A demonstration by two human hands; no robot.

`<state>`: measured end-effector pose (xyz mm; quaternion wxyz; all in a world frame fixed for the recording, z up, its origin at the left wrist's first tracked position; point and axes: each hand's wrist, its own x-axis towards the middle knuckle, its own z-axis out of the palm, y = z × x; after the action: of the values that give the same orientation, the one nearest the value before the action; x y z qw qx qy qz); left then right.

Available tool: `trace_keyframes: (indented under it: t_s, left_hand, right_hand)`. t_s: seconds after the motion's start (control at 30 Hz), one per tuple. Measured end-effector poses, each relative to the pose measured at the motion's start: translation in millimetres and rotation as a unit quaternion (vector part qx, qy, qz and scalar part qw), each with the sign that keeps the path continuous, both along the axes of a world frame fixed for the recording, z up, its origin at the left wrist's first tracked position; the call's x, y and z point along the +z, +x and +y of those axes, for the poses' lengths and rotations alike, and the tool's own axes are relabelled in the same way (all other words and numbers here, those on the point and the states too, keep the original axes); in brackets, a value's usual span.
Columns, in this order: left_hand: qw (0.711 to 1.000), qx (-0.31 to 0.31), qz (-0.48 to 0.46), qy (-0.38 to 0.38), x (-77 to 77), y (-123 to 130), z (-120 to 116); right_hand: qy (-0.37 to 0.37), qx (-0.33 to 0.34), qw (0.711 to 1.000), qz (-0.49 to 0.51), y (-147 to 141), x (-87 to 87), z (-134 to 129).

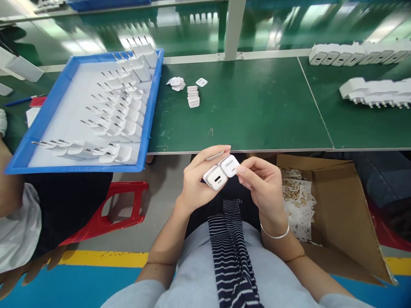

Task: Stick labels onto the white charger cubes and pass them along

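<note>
Over my lap, just in front of the bench edge, my left hand [199, 176] is closed around a white charger [215, 177] with a dark port in its end face. Against that charger lies a second white piece [229, 165] with grey print and a small slot; how deep it is cannot be made out. A thin white plate [215, 155] sticks out between the fingers of my left hand. My right hand [261, 182] pinches the right edge of the printed piece between thumb and fingers.
A blue tray [152, 102] of pronged chargers [120, 109] lies at the left. Small white plates [193, 96] are stacked on the green bench [257, 107]. Charger rows [356, 54] stand at right. Below are an open carton [340, 218] and a red stool [138, 205]. Someone sits at left.
</note>
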<state>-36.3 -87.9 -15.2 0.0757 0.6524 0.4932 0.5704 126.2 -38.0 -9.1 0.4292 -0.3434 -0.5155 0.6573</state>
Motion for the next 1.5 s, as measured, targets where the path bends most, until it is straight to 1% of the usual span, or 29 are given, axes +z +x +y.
trace_keyframes:
  t_s: [0.4, 0.67, 0.87, 0.97, 1.13, 1.23, 1.37, 1.43, 1.5]
  left_hand:
    - [1.0, -0.017, 0.014, 0.008, 3.7, -1, 1]
    - [1.0, 0.004, 0.005, -0.005, 4.8, 0, 2]
    - [1.0, 0.014, 0.002, -0.01, 4.3, 2, 3]
    - [1.0, 0.01, -0.009, -0.018, 3.6, 2, 3]
    - [0.994, -0.025, -0.09, -0.05, -0.6, 2, 4]
    - [0.996, -0.034, -0.07, -0.045, -3.5, 3, 3]
    - [0.999, -0.021, -0.02, -0.024, -4.6, 7, 1]
    - [0.999, -0.012, -0.027, -0.028, -3.5, 9, 0]
    - [0.997, -0.011, -0.062, -0.05, -1.9, 8, 0]
  right_hand:
    - [-0.026, -0.007, 1.0, 0.011, -3, 0.7, -1]
    - [-0.017, -0.011, 1.0, 0.0, -4, 4.1, -1]
    - [-0.006, -0.015, 1.0, -0.003, -6, 3.0, -1]
    - [0.004, -0.005, 1.0, -0.015, -6, 1.2, 0]
    - [0.011, 0.021, 0.999, -0.031, -4, 1.5, 4]
    - [0.003, 0.028, 0.999, -0.031, -7, 3.2, 4]
    - [-0.006, 0.019, 0.999, -0.026, -14, 0.6, 3]
    - [-0.012, 0.022, 1.0, -0.015, -15, -3.1, 6]
    - [-0.018, 0.055, 0.998, 0.008, -12, -6.9, 10]
